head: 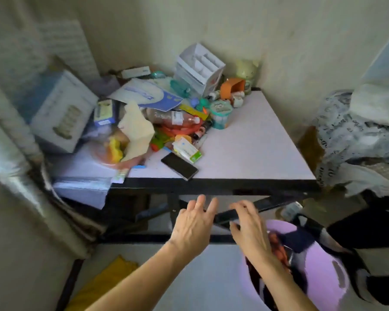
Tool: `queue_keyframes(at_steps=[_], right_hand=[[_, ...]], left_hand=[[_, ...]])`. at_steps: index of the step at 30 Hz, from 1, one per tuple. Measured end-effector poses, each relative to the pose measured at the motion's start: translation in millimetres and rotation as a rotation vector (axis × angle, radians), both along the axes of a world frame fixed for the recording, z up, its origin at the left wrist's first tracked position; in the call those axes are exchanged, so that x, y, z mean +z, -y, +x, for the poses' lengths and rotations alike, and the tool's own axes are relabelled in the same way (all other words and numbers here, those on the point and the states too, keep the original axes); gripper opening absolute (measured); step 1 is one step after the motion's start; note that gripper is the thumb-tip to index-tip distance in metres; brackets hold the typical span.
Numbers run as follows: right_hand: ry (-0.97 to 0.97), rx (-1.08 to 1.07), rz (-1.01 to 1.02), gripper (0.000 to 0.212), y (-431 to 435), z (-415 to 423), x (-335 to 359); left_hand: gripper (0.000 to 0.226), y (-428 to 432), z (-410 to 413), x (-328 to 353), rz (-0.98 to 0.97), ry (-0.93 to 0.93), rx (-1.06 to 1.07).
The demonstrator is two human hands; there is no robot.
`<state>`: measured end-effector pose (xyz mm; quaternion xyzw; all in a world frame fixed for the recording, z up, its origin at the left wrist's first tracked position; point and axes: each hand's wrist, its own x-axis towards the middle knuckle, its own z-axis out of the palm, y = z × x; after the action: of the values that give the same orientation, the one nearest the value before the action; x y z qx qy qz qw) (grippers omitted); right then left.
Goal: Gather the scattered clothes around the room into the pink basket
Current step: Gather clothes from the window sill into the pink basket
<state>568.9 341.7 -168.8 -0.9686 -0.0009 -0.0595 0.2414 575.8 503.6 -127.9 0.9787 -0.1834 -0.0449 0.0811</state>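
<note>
Both hands empty: left hand [193, 223] and right hand [249, 230] are stretched forward at 6 o'clock, fingers spread and loose, gripping nothing. They hover in front of the black frame of the table [256, 142], not touching it as far as I can tell.

The pink basket [323, 272] sits on the floor at 5 o'clock, under the right forearm, already holding dark and reddish clothes [301, 239]. A yellow cloth [106, 281] lies loose on the floor at 7 o'clock, well apart from the basket. A printed fabric heap [350, 131] is at 3 o'clock, beside the table. A black garment [368, 221] lies at 4 o'clock, just beside the basket; whether it touches the rim is unclear.

Risks, judged from here:
- the phone [179, 166] lies at the table's front edge, right above the hands; an upward swing could knock it off
- the clutter pile [144, 122] at 11 o'clock is loosely stacked, so brushing it may spill things
- the yellow cloth is low in view and easy to miss
- the right forearm hides part of the basket, so a drop could land outside it
- the frame is blurry, so fabric edges are uncertain
</note>
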Motion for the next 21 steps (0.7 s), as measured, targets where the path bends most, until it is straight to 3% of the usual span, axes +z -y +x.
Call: queue_keyframes(at_steps=[6, 11, 15, 21], right_hand=[[-0.055, 0.412, 0.072, 0.040, -211, -28, 36], [-0.029, 0.785, 0.132, 0.040, -409, -80, 55], [0.014, 1.071, 0.182, 0.039, -567, -136, 68], [0.042, 1.359, 0.201, 0.043, -726, -224, 91]], left_hand=[[0.069, -207, -55, 21, -0.035, -0.010, 0.427], [0.053, -385, -141, 33, -0.045, 0.059, 0.739], [0.059, -527, -236, 52, 0.023, 0.077, 0.983], [0.058, -658, -360, 61, 0.107, 0.119, 1.297]])
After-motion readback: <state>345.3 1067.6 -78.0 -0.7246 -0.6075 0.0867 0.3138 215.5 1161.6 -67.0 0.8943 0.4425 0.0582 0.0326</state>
